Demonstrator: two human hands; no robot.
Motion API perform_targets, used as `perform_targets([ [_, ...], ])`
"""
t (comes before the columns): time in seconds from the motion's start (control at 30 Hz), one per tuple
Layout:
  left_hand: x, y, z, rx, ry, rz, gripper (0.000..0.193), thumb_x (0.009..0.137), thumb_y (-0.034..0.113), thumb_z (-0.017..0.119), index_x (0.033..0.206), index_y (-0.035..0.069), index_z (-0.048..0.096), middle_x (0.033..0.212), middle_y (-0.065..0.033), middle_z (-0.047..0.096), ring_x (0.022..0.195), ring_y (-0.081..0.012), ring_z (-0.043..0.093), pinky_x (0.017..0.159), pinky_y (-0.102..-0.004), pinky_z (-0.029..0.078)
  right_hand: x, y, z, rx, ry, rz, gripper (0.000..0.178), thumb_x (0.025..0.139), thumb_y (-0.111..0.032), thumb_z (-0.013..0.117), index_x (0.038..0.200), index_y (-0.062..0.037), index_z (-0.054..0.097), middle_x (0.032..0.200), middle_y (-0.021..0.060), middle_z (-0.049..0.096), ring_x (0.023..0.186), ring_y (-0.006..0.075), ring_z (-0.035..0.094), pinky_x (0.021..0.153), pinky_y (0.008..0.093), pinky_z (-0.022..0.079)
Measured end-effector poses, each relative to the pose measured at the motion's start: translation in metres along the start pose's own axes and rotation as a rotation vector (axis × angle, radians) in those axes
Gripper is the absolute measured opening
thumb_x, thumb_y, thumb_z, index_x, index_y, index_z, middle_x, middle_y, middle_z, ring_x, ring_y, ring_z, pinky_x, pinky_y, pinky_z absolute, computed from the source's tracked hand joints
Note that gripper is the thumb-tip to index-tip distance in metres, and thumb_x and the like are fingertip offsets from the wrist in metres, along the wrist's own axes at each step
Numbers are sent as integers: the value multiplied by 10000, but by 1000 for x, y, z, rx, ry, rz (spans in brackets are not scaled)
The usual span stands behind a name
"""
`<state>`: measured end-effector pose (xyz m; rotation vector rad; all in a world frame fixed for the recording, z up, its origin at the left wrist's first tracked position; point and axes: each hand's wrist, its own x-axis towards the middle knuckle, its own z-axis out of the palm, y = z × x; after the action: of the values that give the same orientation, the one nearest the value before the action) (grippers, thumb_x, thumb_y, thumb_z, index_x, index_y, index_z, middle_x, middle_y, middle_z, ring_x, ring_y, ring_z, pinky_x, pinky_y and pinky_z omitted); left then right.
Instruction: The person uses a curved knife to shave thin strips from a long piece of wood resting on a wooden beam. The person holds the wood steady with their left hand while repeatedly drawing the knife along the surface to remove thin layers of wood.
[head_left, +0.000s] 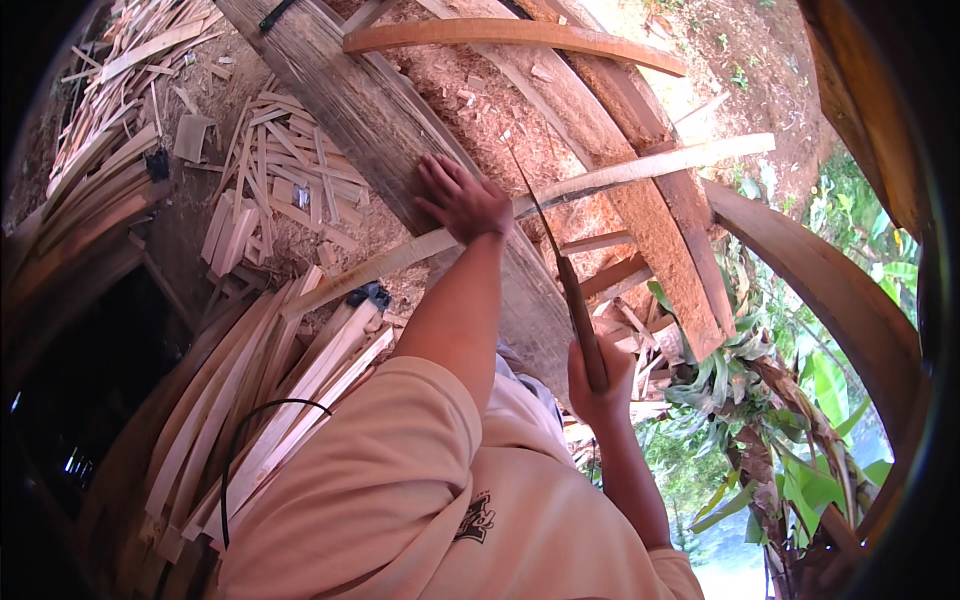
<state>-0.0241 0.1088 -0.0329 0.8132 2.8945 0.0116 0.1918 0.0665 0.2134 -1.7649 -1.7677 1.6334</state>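
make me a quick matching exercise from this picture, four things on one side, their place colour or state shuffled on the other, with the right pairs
1. left hand
2. right hand
3. pale strip
4. leaves

A. green, toward the picture's right side
B. gripping a brown-handled tool
C. palm down, fingers apart
D. lying across the weathered plank

Pairs: 1-C, 2-B, 3-D, 4-A

Scattered wood offcuts, black cable, green plants (some broad-leaved)
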Motion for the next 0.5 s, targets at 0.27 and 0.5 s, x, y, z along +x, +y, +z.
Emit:
perform_targets([
  [0.27,-7,0,-4,22,-28,9,871,983,386,472,1678,-64,202,1787,-220,122,1676,-371,80,1294,-677,165,106,40,51,59,41,-171,253,978,-124,709,782,7,617,566,76,553,517,107,523,502,359,415],
  [0.5,4,4,-2,-15,-1,3,891,905,296,499,1682,-43,225,1789,-208,133,1676,-358,103,1290,-685,178,50,78,44,39,54,-183,272,1020,-110,665,787,-3,573,594,-10,471,556,59,404,501,325,325],
])
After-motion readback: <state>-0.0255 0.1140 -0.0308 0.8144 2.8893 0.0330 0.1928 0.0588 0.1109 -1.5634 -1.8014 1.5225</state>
